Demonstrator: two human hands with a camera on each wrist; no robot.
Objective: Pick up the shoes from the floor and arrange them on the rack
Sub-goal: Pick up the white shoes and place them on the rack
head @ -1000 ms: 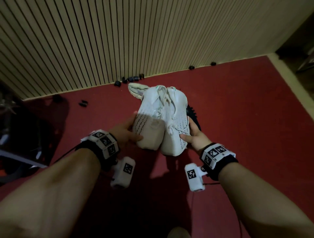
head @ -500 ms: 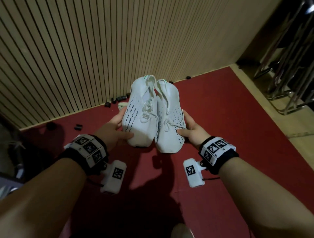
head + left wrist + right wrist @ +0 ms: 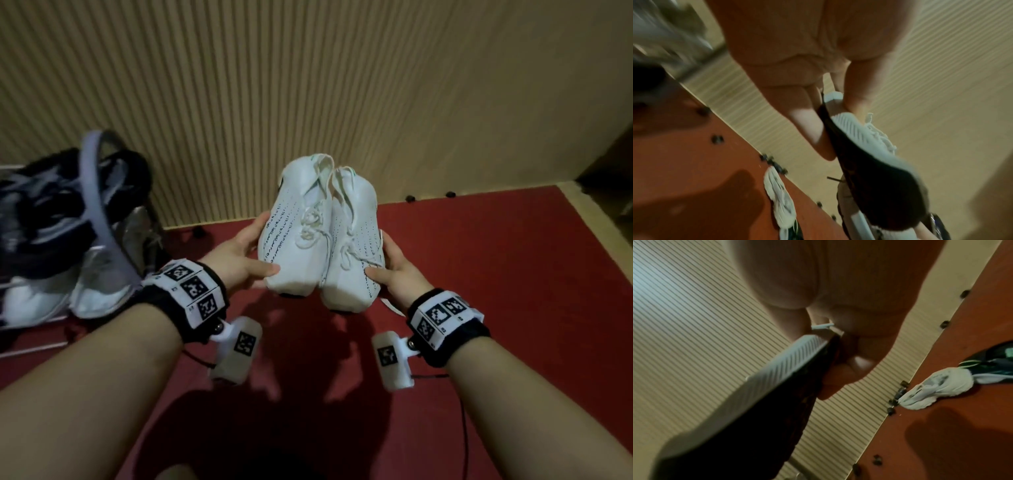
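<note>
Two white knit sneakers are held side by side in the air, toes toward me, above the red floor. My left hand [image 3: 255,250] grips the left sneaker [image 3: 291,246], thumb on its toe and fingers under the sole. My right hand [image 3: 387,260] grips the right sneaker [image 3: 352,253] the same way. The left wrist view shows the left sneaker's dark sole [image 3: 875,175] resting on my fingers [image 3: 807,126]. In the right wrist view the right sneaker's sole [image 3: 756,410] does likewise. The shoe rack [image 3: 34,347] stands at the left, holding several shoes [image 3: 99,274].
A slatted beige wall [image 3: 308,85] runs behind. On the red floor [image 3: 496,257] by the wall lie a white shoe [image 3: 937,389] and a dark green shoe [image 3: 995,366]. Small black pieces [image 3: 409,198] dot the wall's base.
Both hands have lifted the pair of sneakers higher, keeping the same grip. My view has swung left, bringing the rack and its shoes into sight.
</note>
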